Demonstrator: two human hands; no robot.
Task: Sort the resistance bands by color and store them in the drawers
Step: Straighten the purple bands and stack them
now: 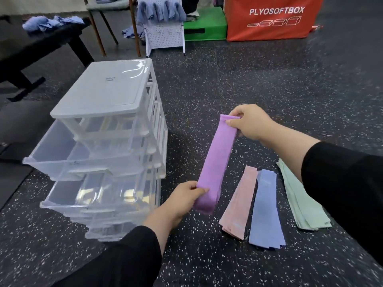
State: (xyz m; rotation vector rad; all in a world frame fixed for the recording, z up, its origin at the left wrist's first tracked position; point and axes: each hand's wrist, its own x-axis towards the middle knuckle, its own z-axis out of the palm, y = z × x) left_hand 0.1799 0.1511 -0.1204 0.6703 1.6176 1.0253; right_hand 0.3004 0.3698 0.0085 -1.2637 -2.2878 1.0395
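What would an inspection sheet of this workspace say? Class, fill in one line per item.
Surface: dark speckled floor.
Job's things: purple bands held up; pink bands, blue bands and green bands in separate piles; drawer unit with several drawers pulled out.
Clutter: blue cloths on a black bench.
Grips: left hand pinches the purple bands' near end, right hand the far end.
Cables: nothing seen.
Surroundings: white pegboard rack, green block, orange plyo box.
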